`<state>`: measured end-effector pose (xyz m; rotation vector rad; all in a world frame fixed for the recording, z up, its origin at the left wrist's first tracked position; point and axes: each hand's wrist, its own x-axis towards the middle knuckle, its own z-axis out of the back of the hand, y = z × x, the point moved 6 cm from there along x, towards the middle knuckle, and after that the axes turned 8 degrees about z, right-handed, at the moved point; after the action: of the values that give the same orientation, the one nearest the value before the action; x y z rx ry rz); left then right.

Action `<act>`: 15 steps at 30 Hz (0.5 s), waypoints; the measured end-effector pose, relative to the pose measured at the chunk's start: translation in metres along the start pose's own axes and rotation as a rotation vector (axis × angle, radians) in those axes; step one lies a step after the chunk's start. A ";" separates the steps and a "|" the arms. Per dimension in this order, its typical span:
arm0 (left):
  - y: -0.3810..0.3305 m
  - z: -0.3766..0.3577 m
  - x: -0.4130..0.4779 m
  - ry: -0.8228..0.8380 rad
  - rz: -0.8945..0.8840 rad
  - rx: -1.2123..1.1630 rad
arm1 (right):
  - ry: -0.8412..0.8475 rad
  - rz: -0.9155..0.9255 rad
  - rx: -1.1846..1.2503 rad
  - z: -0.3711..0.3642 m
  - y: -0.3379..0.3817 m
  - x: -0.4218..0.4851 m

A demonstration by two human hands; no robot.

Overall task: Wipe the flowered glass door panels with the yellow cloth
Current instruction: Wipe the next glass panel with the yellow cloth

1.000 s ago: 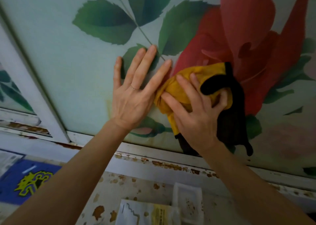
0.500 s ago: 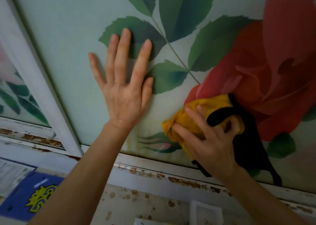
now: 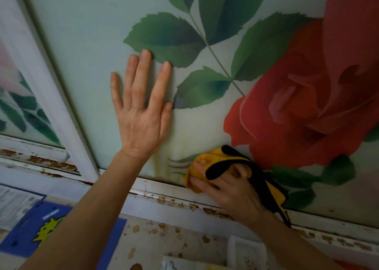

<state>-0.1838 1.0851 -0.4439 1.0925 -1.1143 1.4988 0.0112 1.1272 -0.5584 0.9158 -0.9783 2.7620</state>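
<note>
one left hand (image 3: 141,124) flat on glass (image 3: 92,44)

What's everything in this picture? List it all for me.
large glass panel: one, pale green with red rose and green leaves, fills the upper view.
second glass panel: one, pale with leaf print, far left.
frame: one, white with rust-brown flaking, between and below the panels.
yellow cloth: one, yellow with black edging, at the large panel's bottom edge.
blue card: one, blue with a yellow-green shape, lower left.
left hand: one, flat on the large panel, ring on one finger.
right hand: one, grips the yellow cloth against the glass.
</note>
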 end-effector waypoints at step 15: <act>0.019 0.004 -0.011 -0.004 0.024 0.012 | 0.064 0.041 -0.003 -0.035 0.031 -0.002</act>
<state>-0.2004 1.0768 -0.4569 1.0943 -1.1258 1.5243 -0.0129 1.1237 -0.5986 0.8111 -1.0010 2.8037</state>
